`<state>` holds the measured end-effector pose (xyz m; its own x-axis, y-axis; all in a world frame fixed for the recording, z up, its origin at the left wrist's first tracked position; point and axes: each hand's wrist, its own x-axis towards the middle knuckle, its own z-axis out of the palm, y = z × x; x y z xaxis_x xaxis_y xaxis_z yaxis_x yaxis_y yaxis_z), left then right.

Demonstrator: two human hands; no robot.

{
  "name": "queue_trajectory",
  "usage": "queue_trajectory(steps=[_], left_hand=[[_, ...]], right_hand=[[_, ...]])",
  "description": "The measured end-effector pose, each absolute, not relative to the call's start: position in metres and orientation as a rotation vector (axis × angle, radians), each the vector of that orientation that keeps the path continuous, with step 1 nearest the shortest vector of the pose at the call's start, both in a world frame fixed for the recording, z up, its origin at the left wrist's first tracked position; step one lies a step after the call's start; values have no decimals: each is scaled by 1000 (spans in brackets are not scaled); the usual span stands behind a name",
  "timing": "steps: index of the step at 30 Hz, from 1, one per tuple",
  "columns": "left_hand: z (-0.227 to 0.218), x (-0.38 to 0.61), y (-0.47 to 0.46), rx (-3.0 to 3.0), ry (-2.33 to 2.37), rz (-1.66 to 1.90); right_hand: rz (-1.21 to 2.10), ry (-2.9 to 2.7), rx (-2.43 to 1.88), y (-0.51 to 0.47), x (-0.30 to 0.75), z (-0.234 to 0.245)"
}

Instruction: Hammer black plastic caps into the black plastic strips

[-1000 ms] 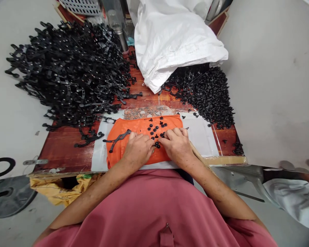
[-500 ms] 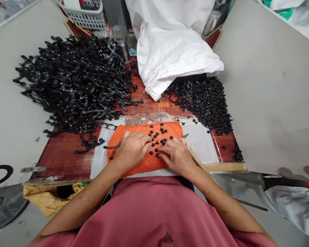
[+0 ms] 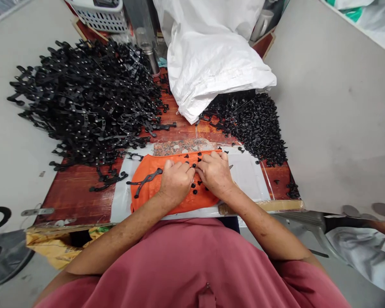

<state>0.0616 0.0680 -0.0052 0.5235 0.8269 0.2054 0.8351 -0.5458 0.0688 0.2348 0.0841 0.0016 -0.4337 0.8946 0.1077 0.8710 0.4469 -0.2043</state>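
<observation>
My left hand (image 3: 177, 179) is closed over an orange cloth (image 3: 154, 201), its fingertips pinched together. My right hand (image 3: 215, 174) is closed too, thumb and fingertips meeting the left ones over the cloth. What either hand pinches is too small and covered to name. Around the fingers lie several small black round-headed plugs (image 3: 195, 192), some partly covered by the hands. Left of my left hand, thin black strips (image 3: 145, 183) lie on the cloth. A grey pointed tip (image 3: 231, 167) shows past my right hand; the rest of it is hidden.
A high heap of black strips (image 3: 93, 98) covers the table's left side. On the right, a pile of small black plugs (image 3: 259, 124) spreads from under a white sack (image 3: 221, 64). A steel flask (image 3: 152, 60) and a white basket (image 3: 99, 17) stand behind. Grey panels flank the table.
My left hand has moved right. My right hand has shifted up over the plugs, and the hands have come together. More of the black strip beside my left hand shows.
</observation>
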Motion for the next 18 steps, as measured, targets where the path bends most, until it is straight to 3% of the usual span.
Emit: queue_trajectory(steps=[7, 18], left_hand=[[4, 59, 56, -2812, -1445, -418], [-18, 75, 46, -2814, -1414, -455]], right_hand=[[199, -2305, -1519, 73, 266, -1], [192, -2460, -1457, 56, 261, -9]])
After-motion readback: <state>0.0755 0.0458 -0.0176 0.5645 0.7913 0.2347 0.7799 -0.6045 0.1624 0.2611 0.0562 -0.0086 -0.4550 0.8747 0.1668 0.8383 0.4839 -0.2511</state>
